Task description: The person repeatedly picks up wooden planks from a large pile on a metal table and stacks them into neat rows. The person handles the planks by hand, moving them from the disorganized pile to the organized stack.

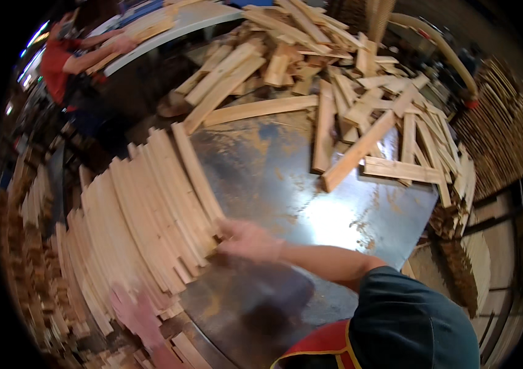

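Wooden slats [141, 212]: are slanting lengthwise up-left from right hand [252, 241].
Slat ends [177, 285]: left hand [137, 313], right hand are both touching.
Fingers [229, 230]: are blurring; whether clamping, I cannot tell.

1. Brightest is a white glare patch on the bare metal tabletop [243, 160], right of centre.
2. Narrow light tubes [35, 35] burn out white at upper left; the background around them is dim.
3. A dark, soft-edged shadow [277, 298] falls on the metal below the right forearm [323, 261].
4. Right hand [249, 240] and left hand [135, 313] are smeared by blur; the pale wooden strips [145, 209] look sharper.
5. Fisheye distortion bends straight edges toward a black, rounded border.
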`<state>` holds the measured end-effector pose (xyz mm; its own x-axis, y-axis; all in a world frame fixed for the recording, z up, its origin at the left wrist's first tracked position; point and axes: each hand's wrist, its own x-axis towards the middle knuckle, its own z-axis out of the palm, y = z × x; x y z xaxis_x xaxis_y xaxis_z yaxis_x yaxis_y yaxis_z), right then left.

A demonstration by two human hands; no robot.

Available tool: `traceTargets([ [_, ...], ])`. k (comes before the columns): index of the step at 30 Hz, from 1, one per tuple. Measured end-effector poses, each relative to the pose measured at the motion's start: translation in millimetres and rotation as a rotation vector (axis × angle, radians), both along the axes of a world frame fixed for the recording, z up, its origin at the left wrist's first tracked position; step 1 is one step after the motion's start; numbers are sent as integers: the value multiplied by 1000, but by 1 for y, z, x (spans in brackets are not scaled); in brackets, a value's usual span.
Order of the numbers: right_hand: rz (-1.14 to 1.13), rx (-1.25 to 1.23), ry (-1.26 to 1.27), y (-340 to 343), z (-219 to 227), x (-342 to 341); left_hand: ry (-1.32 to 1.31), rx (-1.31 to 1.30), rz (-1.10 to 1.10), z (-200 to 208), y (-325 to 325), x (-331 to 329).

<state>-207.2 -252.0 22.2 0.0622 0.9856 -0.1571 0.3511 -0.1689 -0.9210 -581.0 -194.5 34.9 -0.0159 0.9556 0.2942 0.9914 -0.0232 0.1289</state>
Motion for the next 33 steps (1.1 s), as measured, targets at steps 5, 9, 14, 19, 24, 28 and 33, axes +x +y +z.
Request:
traceTargets([
  [5, -1018, 171, -189, -105, -67, 221, -2, 18, -435, -34, -127, 86],
  [9, -1212, 94, 640, -154, -133, 325, -73, -224, -657, -70, -184, 187],
  [14, -1285, 177, 1047, -84, -111, 327, -77, -402, -692, -52, -233, 314],
  [19, -760, -156, 897, -154, -70, 293, 157, -247, -596, -32, -245, 407],
  [24, -291, 131, -330, -245, -53, 348, 250, -444, -474, -95, -256, 416],
  [28, -350, -16, -1227, -284, -62, 509, 165, -624, -384, -74, -275, 416],
  [33, 32, -316, -1088, -292, -54, 517, -647, -868, -258, -64, -295, 390],
])
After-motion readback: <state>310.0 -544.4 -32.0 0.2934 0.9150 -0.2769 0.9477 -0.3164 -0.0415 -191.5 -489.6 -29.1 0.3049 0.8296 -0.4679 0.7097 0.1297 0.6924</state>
